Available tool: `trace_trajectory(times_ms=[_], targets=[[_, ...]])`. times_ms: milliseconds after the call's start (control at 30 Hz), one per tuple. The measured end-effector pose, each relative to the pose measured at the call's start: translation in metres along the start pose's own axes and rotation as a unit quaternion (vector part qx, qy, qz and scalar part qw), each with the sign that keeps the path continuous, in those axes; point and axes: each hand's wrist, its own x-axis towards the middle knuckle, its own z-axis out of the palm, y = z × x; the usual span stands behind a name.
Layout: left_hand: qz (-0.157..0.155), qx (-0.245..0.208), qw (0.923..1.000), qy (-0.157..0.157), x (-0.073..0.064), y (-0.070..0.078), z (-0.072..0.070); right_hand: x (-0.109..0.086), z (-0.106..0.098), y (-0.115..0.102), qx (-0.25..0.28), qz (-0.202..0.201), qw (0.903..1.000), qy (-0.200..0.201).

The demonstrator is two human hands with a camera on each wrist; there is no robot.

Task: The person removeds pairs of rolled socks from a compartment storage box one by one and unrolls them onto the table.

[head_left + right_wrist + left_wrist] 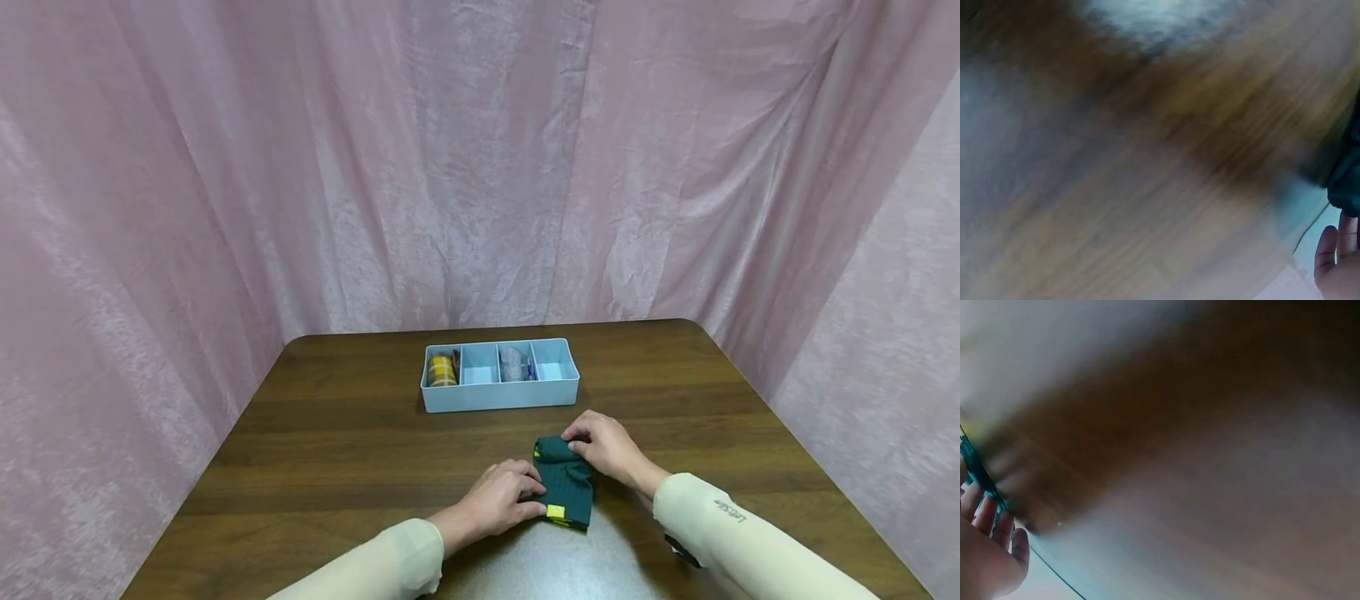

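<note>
A dark green ribbed sock (567, 487), with yellow trim and a yellow label at its near end, lies on the table in front of the person. Its far end is rolled over on itself. At that roll, the right hand (611, 447) pinches the fabric between thumb and fingers. The left hand (497, 498) rests its fingertips on the sock's left edge, the thumb beside the yellow label. Only part of the left hand (991, 550) and a strip of green show in the left wrist view. The right wrist view catches the right hand (1340, 269) under the green fabric (1346, 187).
A light blue box (501, 397) with several compartments stands beyond the hands. Its leftmost compartment holds a yellow plaid roll (442, 370) beside something brown; another holds a grey roll (512, 364) and a small blue item. Pink curtains (480, 167) hang behind the wooden table (315, 433).
</note>
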Motion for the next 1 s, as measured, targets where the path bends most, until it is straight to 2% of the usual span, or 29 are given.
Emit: trace_trajectory(times_ms=[67,133,333,767,867,1000], targets=[[-0.005,-0.002,1.0,0.0,0.0,-0.001,0.001,-0.002,0.001,-0.001,-0.03,-0.042,0.9987,0.004],[-0.009,-0.004,0.9999,-0.004,0.0,-0.001,0.002,-0.004,0.001,-0.002,-0.059,-0.063,0.9963,0.001],[-0.009,0.0,0.9997,-0.021,0.001,-0.002,0.004,-0.011,0.001,-0.002,-0.103,-0.055,0.9922,-0.045],[0.002,0.007,0.9998,-0.02,-0.002,0.0,0.002,-0.003,-0.002,-0.001,-0.083,-0.083,0.9913,-0.06],[0.007,0.007,0.9998,-0.019,-0.003,0.002,0.001,0.001,-0.004,-0.002,-0.067,-0.072,0.9927,-0.069],[0.006,0.005,0.9997,-0.023,-0.004,0.003,0.001,0.007,-0.005,-0.004,-0.04,-0.034,0.9952,-0.083]])
